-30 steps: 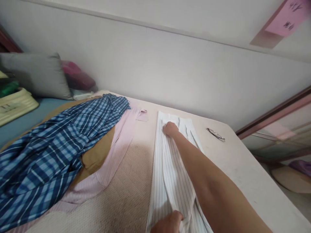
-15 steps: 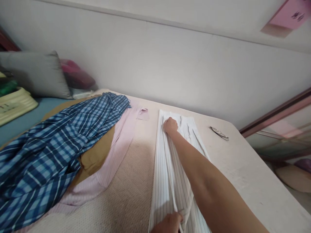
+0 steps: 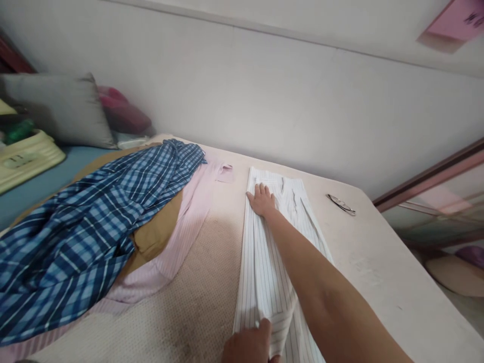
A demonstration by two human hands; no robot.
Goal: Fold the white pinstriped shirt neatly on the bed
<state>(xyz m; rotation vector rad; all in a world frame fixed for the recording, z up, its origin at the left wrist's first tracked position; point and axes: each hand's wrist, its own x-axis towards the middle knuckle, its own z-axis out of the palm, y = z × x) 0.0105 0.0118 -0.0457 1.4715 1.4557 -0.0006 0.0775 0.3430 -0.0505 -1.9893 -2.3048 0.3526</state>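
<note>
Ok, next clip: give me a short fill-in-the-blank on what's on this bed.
1. The right hand lies flat on the white ____ garment.
2. The blue ____ shirt lies left of it.
3. The eyeglasses lie to the garment's ____.
4. The left hand rests on the garment's ____ end.

Missing: striped; plaid; right; near

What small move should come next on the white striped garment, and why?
Probably slide the right hand back along the white striped garment toward the left hand. The right palm lies flat at the far end, the left presses the near end, and creases run between them.
</note>
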